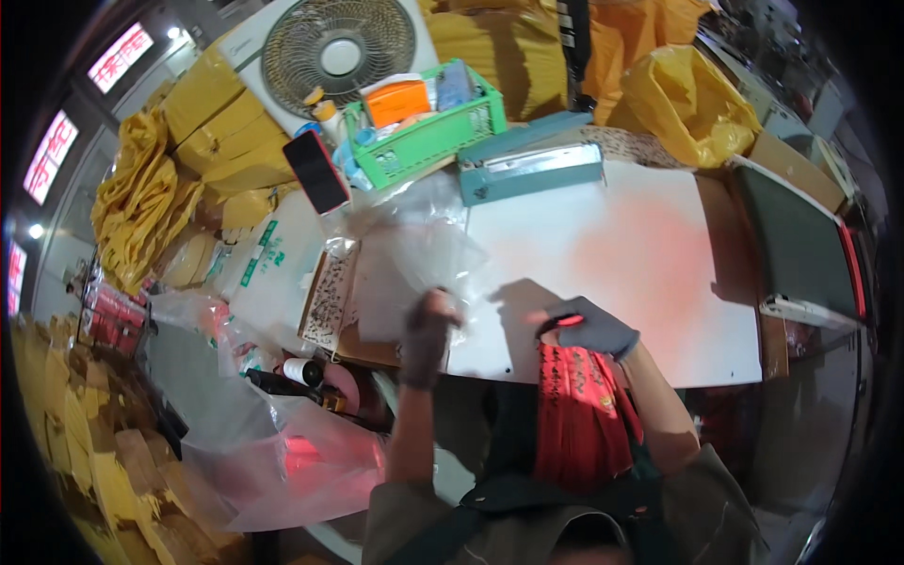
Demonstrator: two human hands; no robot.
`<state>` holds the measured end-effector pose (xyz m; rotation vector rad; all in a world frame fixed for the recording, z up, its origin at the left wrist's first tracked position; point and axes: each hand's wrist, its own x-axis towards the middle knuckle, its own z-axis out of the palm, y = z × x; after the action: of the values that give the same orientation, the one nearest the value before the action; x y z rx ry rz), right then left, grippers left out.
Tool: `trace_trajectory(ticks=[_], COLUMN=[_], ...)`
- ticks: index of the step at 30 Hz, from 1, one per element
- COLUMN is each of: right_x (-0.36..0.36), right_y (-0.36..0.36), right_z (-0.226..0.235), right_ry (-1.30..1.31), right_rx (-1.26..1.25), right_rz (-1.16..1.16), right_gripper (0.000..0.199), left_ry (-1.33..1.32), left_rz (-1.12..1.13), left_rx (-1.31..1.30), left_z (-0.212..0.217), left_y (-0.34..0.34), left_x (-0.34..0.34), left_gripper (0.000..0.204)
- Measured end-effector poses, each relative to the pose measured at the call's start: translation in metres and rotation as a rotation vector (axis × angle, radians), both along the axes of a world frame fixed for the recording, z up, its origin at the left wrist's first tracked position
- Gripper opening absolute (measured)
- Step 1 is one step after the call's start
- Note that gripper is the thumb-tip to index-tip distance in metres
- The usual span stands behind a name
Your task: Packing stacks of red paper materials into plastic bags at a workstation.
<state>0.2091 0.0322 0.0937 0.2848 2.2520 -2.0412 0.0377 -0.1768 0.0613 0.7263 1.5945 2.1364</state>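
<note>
My right hand [589, 328], in a grey fingerless glove, is closed on a bunch of red cloth strips [582, 414] with black marks. They hang below it over the table's front edge, in front of my body. My left hand [430, 334], in a dark glove, is at the front of the table with its fingers curled. Motion smears them, and what they hold, if anything, is not clear. Thin clear plastic bags [428, 247] lie just beyond and beside it. A white board [527, 282] with a faint red tint covers the table under both hands.
Behind the board stand a teal box [532, 177], a green crate [433, 146], a phone [317, 172] and a fan [341, 58]. A dark panel [800, 240] rises at the right. Yellow sacks [141, 198] and a translucent bag [282, 461] fill the left.
</note>
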Motion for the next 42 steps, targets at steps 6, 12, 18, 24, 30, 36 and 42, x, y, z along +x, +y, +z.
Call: trace_trajectory(ticks=[6,12,18,24,30,36,42], right_x=[-0.009,0.016,-0.012,-0.002,0.021,0.066,0.170], right_y=[-0.002,0.011,0.003,0.005,0.004,-0.024,-0.079], right_z=[-0.004,-0.008,-0.050,-0.023,-0.026,-0.071,-0.089], right_ry=[0.026,0.308,0.392,0.087,0.322,0.303,0.260], right_rx=[0.053,0.083,0.000,-0.006,-0.259,-0.365,0.035], right_rz=[0.094,0.023,-0.003,0.003,-0.185,-0.282,-0.329], right_gripper=[0.016,0.025,0.047,0.067,0.060,0.058,0.072], left_ry=[-0.097,-0.119,0.514,0.925,0.632,0.948,0.662], left_rz=[-0.143,-0.107,-0.011,-0.211,-0.394,-0.703,-0.980], left_rx=[0.051,-0.091,-0.376,-0.430,-0.419,-0.522,-0.585], left_z=[-0.007,-0.017,-0.013,0.019,-0.030,0.019,-0.083], left_y=[0.032,0.055,0.049,0.030,0.012,0.018,-0.029], left_x=[0.062,0.044,0.082,0.089,0.080,0.078,0.102], left_gripper=[0.011,0.011,0.015,0.020,0.014,0.007,0.003])
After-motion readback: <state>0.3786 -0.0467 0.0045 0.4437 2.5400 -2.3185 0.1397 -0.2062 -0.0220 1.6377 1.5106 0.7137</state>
